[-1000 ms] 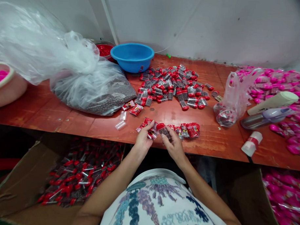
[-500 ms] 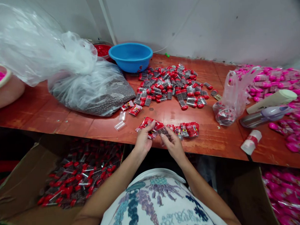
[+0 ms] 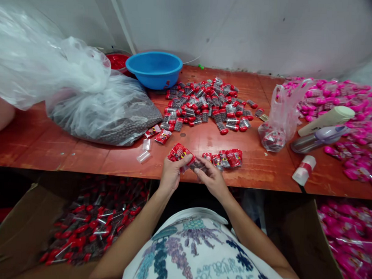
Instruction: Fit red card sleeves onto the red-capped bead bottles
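2 hands [image 3: 170,174] [image 3: 214,180], 1 dark tube [image 3: 197,164], axis slanting, left end toward red packet [image 3: 178,151]

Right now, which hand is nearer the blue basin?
Left. The left hand is in front of the blue basin, slightly rightward; the right hand is farther right.

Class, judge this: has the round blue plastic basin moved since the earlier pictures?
No. Against the red-brown tabletop, the basin stays put; the whole view has shifted, carrying it leftward.
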The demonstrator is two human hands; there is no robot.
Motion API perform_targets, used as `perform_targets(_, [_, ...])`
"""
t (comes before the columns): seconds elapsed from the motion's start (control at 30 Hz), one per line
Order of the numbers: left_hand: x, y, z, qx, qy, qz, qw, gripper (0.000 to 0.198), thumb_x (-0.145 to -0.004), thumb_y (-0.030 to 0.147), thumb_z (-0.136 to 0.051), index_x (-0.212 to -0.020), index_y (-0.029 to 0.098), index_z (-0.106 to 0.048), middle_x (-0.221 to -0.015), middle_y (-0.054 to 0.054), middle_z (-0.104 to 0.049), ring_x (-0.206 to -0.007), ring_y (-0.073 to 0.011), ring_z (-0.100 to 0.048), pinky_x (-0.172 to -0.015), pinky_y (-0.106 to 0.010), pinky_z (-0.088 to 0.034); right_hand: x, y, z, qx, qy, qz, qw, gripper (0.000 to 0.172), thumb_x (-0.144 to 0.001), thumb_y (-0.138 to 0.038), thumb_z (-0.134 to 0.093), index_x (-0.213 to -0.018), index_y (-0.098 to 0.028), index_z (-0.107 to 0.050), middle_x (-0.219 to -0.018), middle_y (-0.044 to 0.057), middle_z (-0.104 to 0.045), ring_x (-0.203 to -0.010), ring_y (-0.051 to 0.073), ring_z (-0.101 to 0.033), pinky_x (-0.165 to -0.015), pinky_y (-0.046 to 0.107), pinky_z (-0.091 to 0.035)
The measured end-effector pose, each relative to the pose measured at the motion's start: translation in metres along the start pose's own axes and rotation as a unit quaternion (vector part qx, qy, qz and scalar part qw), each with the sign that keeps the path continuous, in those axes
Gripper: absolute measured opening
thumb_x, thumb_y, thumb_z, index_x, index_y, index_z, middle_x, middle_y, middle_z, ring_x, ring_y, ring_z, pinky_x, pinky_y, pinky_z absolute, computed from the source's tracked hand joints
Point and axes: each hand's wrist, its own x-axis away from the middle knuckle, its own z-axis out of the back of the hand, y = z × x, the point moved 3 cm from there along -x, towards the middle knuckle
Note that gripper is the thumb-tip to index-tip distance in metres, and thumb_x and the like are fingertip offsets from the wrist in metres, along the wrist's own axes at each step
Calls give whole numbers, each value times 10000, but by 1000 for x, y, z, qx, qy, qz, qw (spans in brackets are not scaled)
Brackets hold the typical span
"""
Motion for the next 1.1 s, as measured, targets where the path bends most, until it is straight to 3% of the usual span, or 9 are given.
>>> perform_targets(0.1, [1, 3, 1, -41, -27, -6, 999, 266, -527, 160, -831, -707, 137, -636, -605, 25, -612, -514, -82, -538, -484, -176, -421, 1, -1, 0, 6, 17, 18, 1000, 355, -836, -285, -587, -1187, -231, -574, -1001, 34, -658, -784, 145, -602, -694, 262, -506])
perform_targets(0.23, [1, 8, 2, -84, -71, -7, 994, 481, -513, 148, -834, -961, 157, -658, -667, 8, -646, -525, -92, -542, -454, -168, -375, 1, 0, 2, -8, 3, 16, 1000, 307, -846, -307, -588, -1144, -233, -597, -1025, 37, -667, -899, 173, -626, -747, 282, -514])
perform_targets(0.33, [1, 9, 1, -93, -79, 8, 993, 573, -491, 141, -841, -1031, 158, -650, -712, -12, -669, -570, -114, -578, -480, -179, -393, 3, 1, 3, -1, 13, 29, 1000, 310, -846, -303, -600, -1149, -240, -603, -1061, 41, -659, -952, 180, -618, -808, 302, -505])
perform_targets(0.47, [2, 6, -2, -102, -63, 12, 993, 471, -490, 134, -841, -928, 144, -668, -684, 6, -656, -570, -100, -566, -525, -187, -415, 7, 4, -1, -20, 44, 23, 999, 328, -850, -321, -597, -1168, -238, -587, -1028, 39, -648, -837, 154, -618, -738, 285, -520])
perform_targets(0.6, [3, 3, -3, -76, -65, -3, 995, 265, -518, 145, -827, -695, 131, -630, -619, 32, -613, -559, -88, -542, -551, -196, -422, 6, 9, -6, -143, 44, -26, 988, 320, -837, -352, -619, -1138, -251, -587, -908, 1, -640, -652, 110, -585, -588, 245, -517])
perform_targets(0.77, [4, 1, -1, -66, -58, -6, 996, 264, -545, 147, -815, -744, 138, -641, -678, 24, -645, -603, -101, -573, -590, -212, -443, 3, 9, -3, -202, 41, -35, 978, 333, -811, -343, -657, -1126, -258, -587, -869, -12, -631, -619, 106, -582, -560, 239, -516])
perform_targets(1.0, [9, 1, -4, -91, -31, -30, 995, 278, -547, 160, -818, -775, 135, -662, -712, 1, -680, -631, -124, -611, -621, -232, -478, 3, 5, 1, -63, 107, 33, 992, 289, -815, -304, -652, -1098, -252, -633, -1022, 28, -579, -757, 129, -602, -703, 280, -525])
perform_targets(1.1, [10, -1, -6, -87, -58, 5, 994, 301, -559, 168, -817, -820, 135, -671, -756, -19, -702, -671, -146, -636, -650, -253, -502, 2, 6, 1, -143, 84, -9, 986, 305, -807, -307, -660, -1100, -246, -599, -924, 6, -617, -652, 112, -602, -621, 265, -533])
